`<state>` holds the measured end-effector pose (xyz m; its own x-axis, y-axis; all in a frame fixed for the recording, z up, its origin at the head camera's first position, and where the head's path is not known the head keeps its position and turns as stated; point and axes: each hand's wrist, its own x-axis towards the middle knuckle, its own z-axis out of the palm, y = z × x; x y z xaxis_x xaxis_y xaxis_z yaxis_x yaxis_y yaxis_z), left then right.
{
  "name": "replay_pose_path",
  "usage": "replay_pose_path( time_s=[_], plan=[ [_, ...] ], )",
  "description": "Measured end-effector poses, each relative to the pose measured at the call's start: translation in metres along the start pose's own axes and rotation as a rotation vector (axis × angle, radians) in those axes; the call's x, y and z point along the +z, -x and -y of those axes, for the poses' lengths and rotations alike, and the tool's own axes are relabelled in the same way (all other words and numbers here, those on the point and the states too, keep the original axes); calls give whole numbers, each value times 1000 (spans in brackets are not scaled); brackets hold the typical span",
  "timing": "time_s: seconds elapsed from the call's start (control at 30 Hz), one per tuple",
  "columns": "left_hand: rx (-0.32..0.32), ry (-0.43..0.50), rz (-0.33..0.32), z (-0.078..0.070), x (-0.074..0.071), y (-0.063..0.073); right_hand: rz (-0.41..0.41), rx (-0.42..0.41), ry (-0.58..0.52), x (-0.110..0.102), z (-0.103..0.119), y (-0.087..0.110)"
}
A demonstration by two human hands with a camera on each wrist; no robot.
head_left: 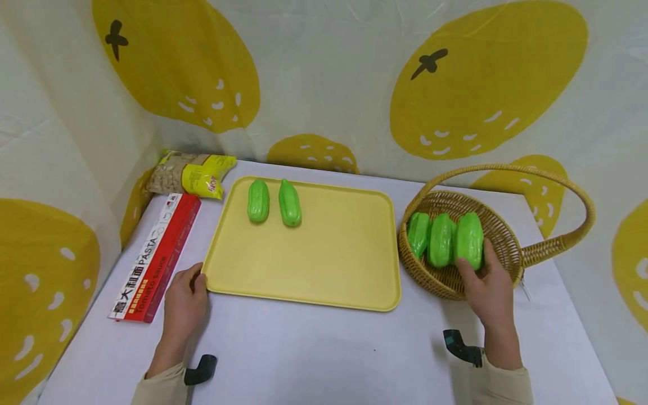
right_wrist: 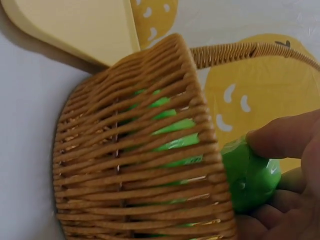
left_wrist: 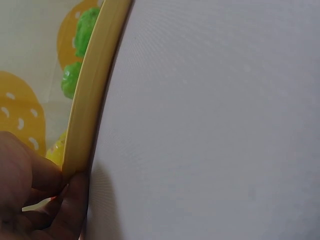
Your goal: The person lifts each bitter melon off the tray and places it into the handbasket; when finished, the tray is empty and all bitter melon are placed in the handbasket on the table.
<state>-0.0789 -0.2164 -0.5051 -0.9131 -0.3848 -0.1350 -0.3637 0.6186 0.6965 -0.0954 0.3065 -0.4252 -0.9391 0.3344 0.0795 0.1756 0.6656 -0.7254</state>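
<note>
My right hand (head_left: 490, 289) grips the rightmost green ridged gourd (head_left: 469, 239) at the wicker basket (head_left: 439, 289), thumb on one side and fingers on the other. Two more green gourds (head_left: 441, 241) lie left of it in the basket. In the right wrist view, the held gourd (right_wrist: 247, 175) shows above the basket rim. With thumb and fingers, my left hand (head_left: 185, 298) pinches the near left corner of the yellow tray (head_left: 304, 264); the left wrist view shows the tray edge (left_wrist: 92, 100) between them. Two green gourds (head_left: 259, 201) lie apart near the tray's far left.
A red and white pasta box (head_left: 157, 256) lies left of the tray. Behind it is a yellow bag of nuts or beans (head_left: 189, 173). The basket's tall handle (head_left: 506, 167) arches over its opening. A patterned curtain (head_left: 324, 84) stands behind the white table (head_left: 324, 349).
</note>
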Motion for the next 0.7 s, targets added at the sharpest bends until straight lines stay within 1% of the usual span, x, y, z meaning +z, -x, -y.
replay_pose_path(
  time_s=[0.1, 0.17, 0.4, 0.57, 0.7],
  plan=[
    [3, 2, -1, 1, 0, 0, 6, 21, 46, 0, -4, -3],
    [8, 4, -5, 2, 1, 0, 11, 26, 54, 0, -6, -5],
    [9, 11, -5, 2, 1, -1, 49, 15, 143, 0, -12, -15],
    [17, 15, -8, 3, 1, 0, 67, 9, 176, 2, -14, -19],
    [21, 14, -11, 2, 1, 0, 88, 21, 191, 3, -13, -20]
  ],
)
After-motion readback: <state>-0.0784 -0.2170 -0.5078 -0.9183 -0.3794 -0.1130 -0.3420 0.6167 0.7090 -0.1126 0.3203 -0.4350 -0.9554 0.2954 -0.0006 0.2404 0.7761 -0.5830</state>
